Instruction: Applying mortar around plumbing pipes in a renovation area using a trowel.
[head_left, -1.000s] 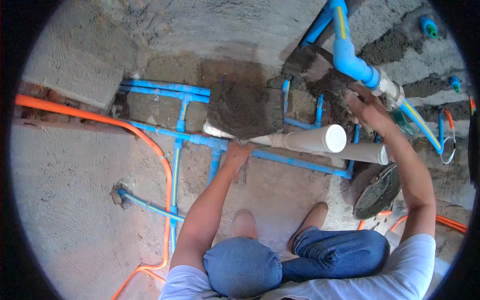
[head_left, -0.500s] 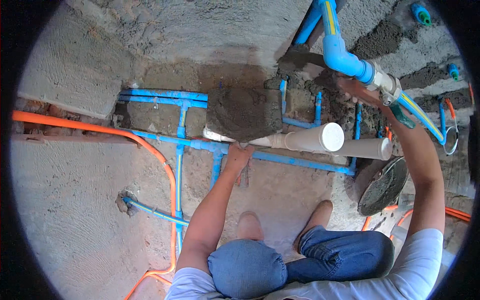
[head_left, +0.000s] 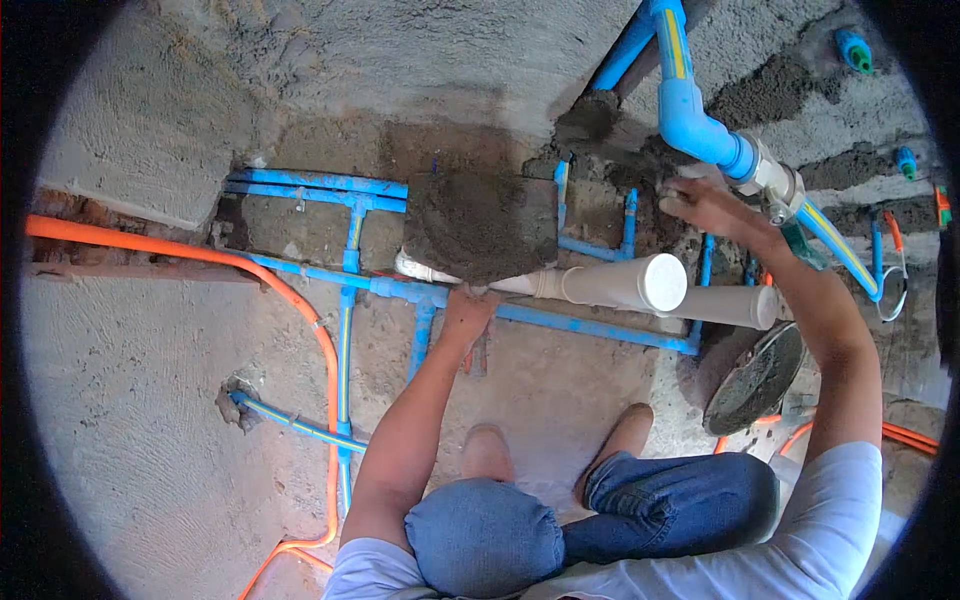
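Note:
My left hand [head_left: 467, 315] is closed on the underside grip of a square board [head_left: 481, 220] loaded with wet grey mortar, held just above the pipes at the centre. My right hand [head_left: 712, 212] is curled around a mortar-covered tool [head_left: 640, 155], apparently a trowel, against the rough right wall, just below a large blue elbow pipe [head_left: 690, 125] with a metal valve [head_left: 775, 180]. The tool's shape is hard to make out. Two white capped pipes [head_left: 625, 283] lie between my hands, with thinner blue pipes [head_left: 590, 325] around them.
A round bucket of mortar [head_left: 750, 385] is at the right, by my foot [head_left: 615, 445]. An orange hose [head_left: 290, 290] runs along the left. Blue pipe stubs [head_left: 855, 50] stick out of the right wall. Rough concrete walls [head_left: 140, 420] enclose the corner.
My right hand moved outward and down under the valve half a second ago, and is now back left, more exposed against the mortared wall. My left hand stays on the board.

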